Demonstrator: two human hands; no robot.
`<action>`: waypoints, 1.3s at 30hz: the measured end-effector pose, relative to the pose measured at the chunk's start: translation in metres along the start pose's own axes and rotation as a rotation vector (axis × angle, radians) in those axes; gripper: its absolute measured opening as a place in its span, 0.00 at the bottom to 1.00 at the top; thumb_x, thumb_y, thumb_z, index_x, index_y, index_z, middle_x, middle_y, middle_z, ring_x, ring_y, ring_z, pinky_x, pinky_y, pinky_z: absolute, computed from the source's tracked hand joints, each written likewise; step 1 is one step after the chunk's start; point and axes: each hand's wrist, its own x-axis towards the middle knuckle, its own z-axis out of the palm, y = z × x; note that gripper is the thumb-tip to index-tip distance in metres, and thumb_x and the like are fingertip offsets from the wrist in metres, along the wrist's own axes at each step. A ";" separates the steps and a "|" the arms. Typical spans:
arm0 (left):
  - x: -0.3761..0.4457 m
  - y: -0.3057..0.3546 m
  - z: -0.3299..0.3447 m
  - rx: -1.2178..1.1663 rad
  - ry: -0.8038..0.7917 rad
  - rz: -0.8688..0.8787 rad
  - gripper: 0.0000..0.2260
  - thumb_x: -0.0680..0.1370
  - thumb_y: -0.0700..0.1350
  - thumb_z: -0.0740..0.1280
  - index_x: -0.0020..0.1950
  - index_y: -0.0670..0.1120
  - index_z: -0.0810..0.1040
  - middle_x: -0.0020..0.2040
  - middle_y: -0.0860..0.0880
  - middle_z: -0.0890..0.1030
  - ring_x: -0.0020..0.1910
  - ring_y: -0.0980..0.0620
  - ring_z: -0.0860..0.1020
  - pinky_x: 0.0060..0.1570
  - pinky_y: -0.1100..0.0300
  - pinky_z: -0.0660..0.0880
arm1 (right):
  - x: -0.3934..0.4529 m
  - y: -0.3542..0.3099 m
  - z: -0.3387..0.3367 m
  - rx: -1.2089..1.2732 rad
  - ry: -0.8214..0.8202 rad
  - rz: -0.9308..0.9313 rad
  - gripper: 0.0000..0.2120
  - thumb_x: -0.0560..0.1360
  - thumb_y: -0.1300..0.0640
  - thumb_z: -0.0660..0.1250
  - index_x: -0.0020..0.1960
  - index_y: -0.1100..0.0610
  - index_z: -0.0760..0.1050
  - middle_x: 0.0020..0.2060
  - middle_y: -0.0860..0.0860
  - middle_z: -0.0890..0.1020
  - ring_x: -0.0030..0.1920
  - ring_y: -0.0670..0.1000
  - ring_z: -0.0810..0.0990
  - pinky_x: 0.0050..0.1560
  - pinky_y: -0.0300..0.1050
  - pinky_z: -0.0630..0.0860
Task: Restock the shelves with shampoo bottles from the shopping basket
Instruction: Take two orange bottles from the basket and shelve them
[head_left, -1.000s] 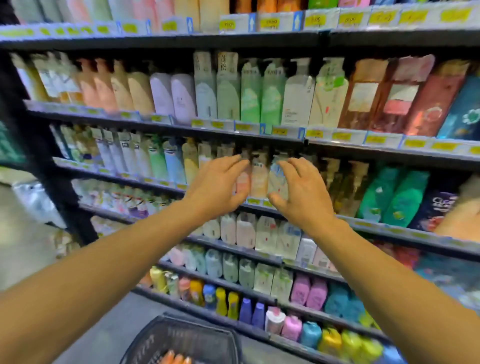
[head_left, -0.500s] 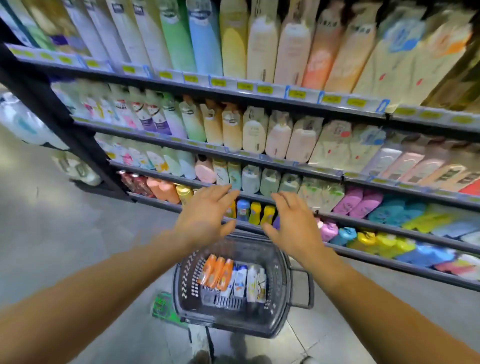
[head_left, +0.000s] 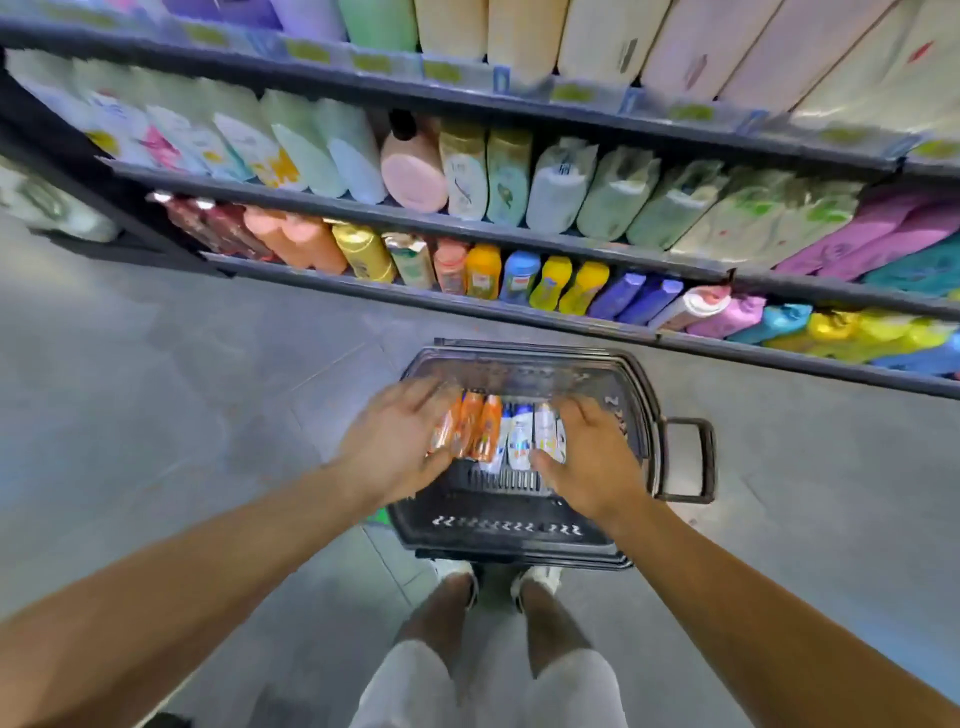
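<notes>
Shampoo bottles (head_left: 498, 431) lie flat in a row on the floor of the shopping basket (head_left: 519, 535), which sits on the floor just in front of the person's feet; there are orange bottles (head_left: 470, 428) on the left of the row and white and blue bottles (head_left: 522, 436) on the right; each one has its long side pointing away from the person, toward the shelves (head_left: 467, 228), though which end has the cap is too blurry to see; the left hand (head_left: 395, 449) is over the orange ones and looks closest to them, with its fingers (head_left: 415, 395) spread and curled around the left edge of that bunch, maybe touching, but not squeezed shut on them as far as I can tell; the right hand (head_left: 587, 462) is just beside the white and blue ones, fingers apart, thumb near the last bottle, holding nothing; so the bottles are right under and between the two hands; I think the next move is to close each hand across the short way of its bunch and lift them up; the shelves are already very full, so finding a gap may be hard.
</notes>
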 end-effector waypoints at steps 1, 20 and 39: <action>0.005 -0.006 0.018 -0.007 -0.007 -0.014 0.28 0.72 0.48 0.72 0.70 0.39 0.73 0.66 0.38 0.76 0.61 0.35 0.77 0.61 0.45 0.74 | 0.010 0.006 0.014 0.014 -0.017 0.015 0.32 0.76 0.46 0.68 0.74 0.58 0.62 0.71 0.56 0.66 0.70 0.58 0.65 0.68 0.49 0.65; 0.136 -0.124 0.434 -0.382 -0.190 -0.591 0.29 0.75 0.44 0.69 0.75 0.49 0.64 0.68 0.43 0.70 0.65 0.40 0.72 0.62 0.48 0.72 | 0.254 0.154 0.364 0.350 -0.129 0.240 0.32 0.74 0.46 0.69 0.73 0.56 0.63 0.68 0.54 0.70 0.65 0.54 0.72 0.58 0.40 0.65; 0.163 -0.117 0.512 -0.299 -0.019 -0.634 0.25 0.80 0.40 0.63 0.76 0.45 0.62 0.71 0.41 0.68 0.67 0.40 0.68 0.67 0.47 0.69 | 0.308 0.190 0.406 0.419 0.119 0.315 0.39 0.70 0.57 0.74 0.75 0.45 0.58 0.54 0.48 0.70 0.50 0.47 0.71 0.50 0.40 0.69</action>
